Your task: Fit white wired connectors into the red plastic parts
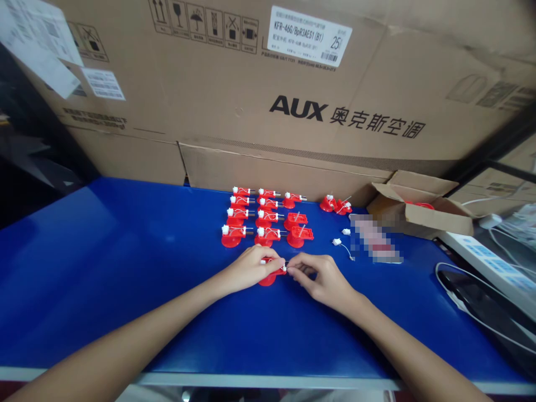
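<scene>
A red plastic mount (267, 280) sits at lower centre of the frame, just below the rows of similar pieces. Its round foot shows at the bottom, while the body is mostly hidden under the left hand (247, 269). A small white connector (284, 267) sticks out at its right end, pinched by the right hand (320, 281) — its fingers (295, 270) covering most of it.

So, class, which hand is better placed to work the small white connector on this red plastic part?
Probably the right hand: its fingertips pinch the small white connector, while the left hand grips the red plastic part.
</scene>
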The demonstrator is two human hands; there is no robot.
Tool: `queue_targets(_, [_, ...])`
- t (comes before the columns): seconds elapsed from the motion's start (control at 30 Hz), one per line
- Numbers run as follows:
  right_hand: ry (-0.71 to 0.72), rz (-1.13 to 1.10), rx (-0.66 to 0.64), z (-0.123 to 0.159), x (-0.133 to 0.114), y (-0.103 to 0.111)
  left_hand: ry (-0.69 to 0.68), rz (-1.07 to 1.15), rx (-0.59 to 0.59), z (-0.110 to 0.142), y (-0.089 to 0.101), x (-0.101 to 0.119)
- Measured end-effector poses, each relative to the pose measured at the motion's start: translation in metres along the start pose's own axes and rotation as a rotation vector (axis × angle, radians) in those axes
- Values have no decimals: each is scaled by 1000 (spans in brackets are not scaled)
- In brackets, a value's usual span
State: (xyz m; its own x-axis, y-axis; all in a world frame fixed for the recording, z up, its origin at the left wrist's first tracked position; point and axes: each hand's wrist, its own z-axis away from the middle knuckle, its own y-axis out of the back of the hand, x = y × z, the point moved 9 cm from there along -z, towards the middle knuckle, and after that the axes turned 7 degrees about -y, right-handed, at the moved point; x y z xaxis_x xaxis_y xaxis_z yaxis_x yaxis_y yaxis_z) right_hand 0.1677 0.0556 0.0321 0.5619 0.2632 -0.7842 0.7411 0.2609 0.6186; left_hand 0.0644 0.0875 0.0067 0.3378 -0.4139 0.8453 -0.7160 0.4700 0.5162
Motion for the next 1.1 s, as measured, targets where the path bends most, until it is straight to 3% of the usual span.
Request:
queue_targets(0.13, [-192, -327, -97, -3, 20, -11, 5, -7, -15, 1, -1, 1])
queue_targets(0.23, [-215, -409, -117, -4, 21, -13, 6, -2, -19, 2, -2, 0])
queue_targets(0.43, [-117, -225, -27, -2, 12, -5, 18, 3, -24, 2, -1, 0])
queue_targets(0.8, [9, -30, 14, -1, 3, -3, 37, 7, -52, 0, -3, -3])
queue_targets(1.1, [352, 284, 63, 7, -19, -5, -17, 3, -101, 0, -5, 1])
